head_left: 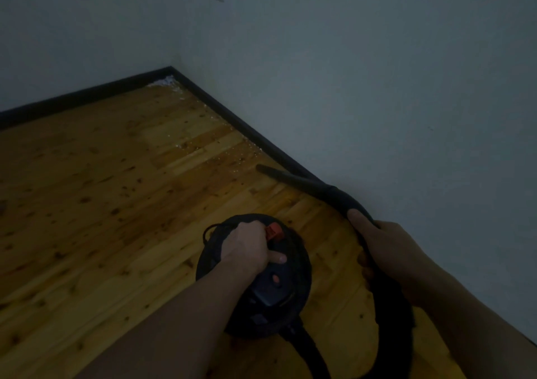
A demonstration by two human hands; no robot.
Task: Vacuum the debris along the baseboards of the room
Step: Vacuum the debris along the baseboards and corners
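Vacuum canister [261,291], handle gripped by left hand [250,248]; right hand [386,248] wrapped round hose [389,306]; nozzle [279,175] beside baseboard [232,117]; white debris [232,158] ahead on wooden floor [87,204].

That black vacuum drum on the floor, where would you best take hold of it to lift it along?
By the handle across the top of the vacuum drum, reached from straight above. The left hand already curls round it there beside the red switch, while the hose leaves low at the near side.
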